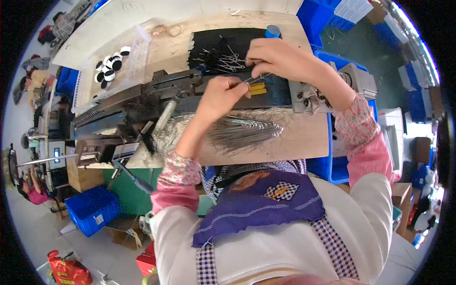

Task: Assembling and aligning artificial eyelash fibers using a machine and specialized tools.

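My left hand [221,97] is pinched at the near side of a long metal machine [180,97], gripping one end of a thin metal wire [250,80]. Just beyond it, my right hand [273,59] has its fingertips closed around the same wire. Yellow blocks [258,89] on the machine lie right below the fingers. Several looped wire pieces [229,61] with dark bristly ends rest on a black mat [209,40] beside my right hand. Closer to me, a bundle of straight bare wires [247,130] spreads over the wooden table [304,142].
A clear plastic bin [137,52] at the left holds black-and-white round pieces [109,66]. A blue spool [272,31] stands behind the mat. A grey machine unit [358,80] and blue crates [323,173] flank the table's right side. A lever handle [135,178] juts out at front left.
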Action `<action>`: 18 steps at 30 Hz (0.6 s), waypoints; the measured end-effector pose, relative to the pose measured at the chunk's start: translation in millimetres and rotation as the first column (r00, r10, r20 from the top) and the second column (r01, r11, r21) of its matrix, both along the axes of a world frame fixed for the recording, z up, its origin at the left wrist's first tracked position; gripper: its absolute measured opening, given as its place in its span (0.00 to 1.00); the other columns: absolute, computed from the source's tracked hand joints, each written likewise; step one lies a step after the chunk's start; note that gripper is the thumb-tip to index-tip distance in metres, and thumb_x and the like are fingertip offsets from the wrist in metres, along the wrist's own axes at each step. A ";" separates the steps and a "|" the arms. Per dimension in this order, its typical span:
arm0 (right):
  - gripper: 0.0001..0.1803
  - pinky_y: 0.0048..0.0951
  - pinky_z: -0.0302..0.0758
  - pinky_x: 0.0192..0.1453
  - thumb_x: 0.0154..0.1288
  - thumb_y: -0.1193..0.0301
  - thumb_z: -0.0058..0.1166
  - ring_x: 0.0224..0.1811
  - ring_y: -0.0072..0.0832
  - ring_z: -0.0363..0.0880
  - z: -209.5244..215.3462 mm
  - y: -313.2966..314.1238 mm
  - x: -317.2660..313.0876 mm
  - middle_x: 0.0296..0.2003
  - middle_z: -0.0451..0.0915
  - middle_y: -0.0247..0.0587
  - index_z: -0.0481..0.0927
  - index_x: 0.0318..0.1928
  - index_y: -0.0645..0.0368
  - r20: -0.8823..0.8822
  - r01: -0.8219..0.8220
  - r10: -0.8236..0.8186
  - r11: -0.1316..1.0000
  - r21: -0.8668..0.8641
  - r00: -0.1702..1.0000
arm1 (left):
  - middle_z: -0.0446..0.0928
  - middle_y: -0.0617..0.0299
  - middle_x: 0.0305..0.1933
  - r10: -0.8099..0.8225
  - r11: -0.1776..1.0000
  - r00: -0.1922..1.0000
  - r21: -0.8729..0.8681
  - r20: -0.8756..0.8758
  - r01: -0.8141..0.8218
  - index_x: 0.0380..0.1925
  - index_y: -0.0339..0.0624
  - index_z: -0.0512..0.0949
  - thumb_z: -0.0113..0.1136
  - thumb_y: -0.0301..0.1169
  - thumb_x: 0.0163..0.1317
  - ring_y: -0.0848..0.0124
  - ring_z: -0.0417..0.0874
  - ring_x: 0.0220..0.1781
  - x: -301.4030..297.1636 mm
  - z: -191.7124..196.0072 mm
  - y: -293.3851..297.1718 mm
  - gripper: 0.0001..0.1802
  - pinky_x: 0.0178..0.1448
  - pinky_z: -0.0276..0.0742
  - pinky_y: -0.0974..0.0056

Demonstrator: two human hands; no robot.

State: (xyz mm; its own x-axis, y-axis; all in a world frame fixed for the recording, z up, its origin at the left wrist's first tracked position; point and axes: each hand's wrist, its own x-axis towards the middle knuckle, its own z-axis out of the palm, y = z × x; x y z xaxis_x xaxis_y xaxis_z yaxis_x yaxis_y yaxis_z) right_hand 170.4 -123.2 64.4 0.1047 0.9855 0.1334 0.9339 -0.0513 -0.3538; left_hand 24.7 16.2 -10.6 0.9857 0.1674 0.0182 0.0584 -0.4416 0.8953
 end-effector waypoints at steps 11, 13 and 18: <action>0.06 0.39 0.75 0.38 0.56 0.73 0.53 0.34 0.45 0.78 -36.5 37.5 -35.1 0.29 0.78 0.44 0.78 0.35 0.58 -0.002 -0.111 0.130 0.859 0.499 0.992 | 0.78 0.62 0.28 -0.179 0.259 0.864 0.869 0.471 -0.420 0.31 0.45 0.83 0.57 0.26 0.54 0.67 0.79 0.35 -44.2 51.6 31.0 0.06 0.32 0.77 0.62; 0.07 0.39 0.75 0.39 0.57 0.71 0.54 0.34 0.45 0.78 -35.9 43.4 -36.2 0.30 0.80 0.45 0.80 0.36 0.58 -0.225 0.014 0.110 0.872 0.489 0.968 | 0.76 0.60 0.27 -0.087 0.436 0.431 0.423 0.898 -0.794 0.32 0.40 0.81 0.58 0.28 0.57 0.69 0.76 0.27 -51.1 36.3 26.7 0.06 0.30 0.74 0.64; 0.10 0.34 0.77 0.41 0.55 0.71 0.60 0.34 0.42 0.81 -45.7 60.8 -39.0 0.33 0.82 0.46 0.82 0.37 0.63 -0.205 0.081 -0.014 0.944 0.321 0.979 | 0.73 0.62 0.21 0.480 0.543 0.877 -0.773 -0.036 -0.329 0.34 0.37 0.78 0.41 0.37 0.71 0.77 0.68 0.17 -90.8 -18.1 -24.9 0.19 0.22 0.66 0.70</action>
State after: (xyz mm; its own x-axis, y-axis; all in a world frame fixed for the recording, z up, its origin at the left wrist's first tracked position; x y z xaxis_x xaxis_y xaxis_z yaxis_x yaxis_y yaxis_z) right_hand 131.4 -62.4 18.7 0.2071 0.8844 0.4183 0.8429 0.0557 -0.5351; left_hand -66.1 -8.7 -28.6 0.8025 0.5766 -0.1531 -0.1182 0.4052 0.9065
